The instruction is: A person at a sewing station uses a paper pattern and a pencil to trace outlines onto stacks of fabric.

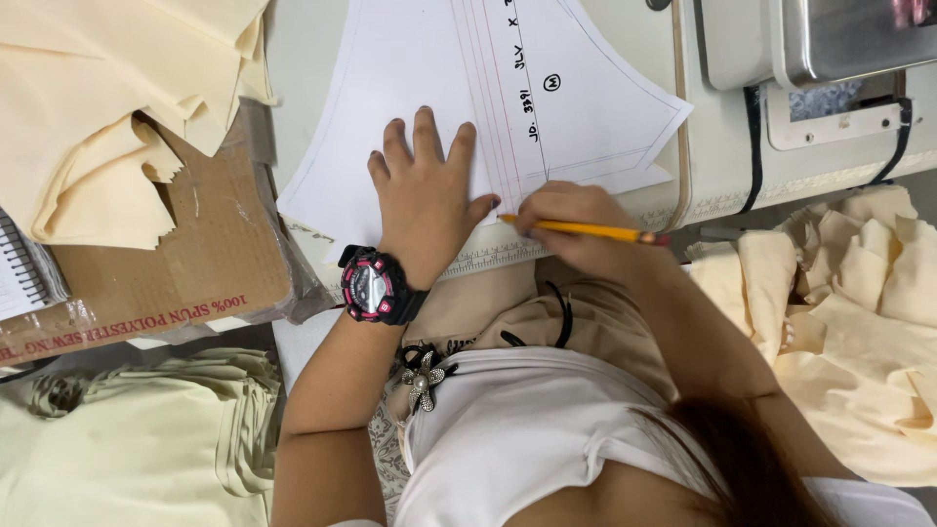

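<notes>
Head view: left hand (427, 195), fingers spread wide, presses flat on a white paper pattern (439, 88) lying on the table edge. Right hand (576, 229) pinches a yellow pencil (586, 230) at the pattern's lower edge. Firm, even pressure seems wise so the sheet cannot slip. The pattern is curved, with ruled lines. Cream fabric pieces (117, 107) lie on either side.

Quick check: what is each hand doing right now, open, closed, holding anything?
Left hand: open, fingers spread, pressing flat on the white paper pattern sheet.
Right hand: closed around a yellow wooden pencil.
</notes>
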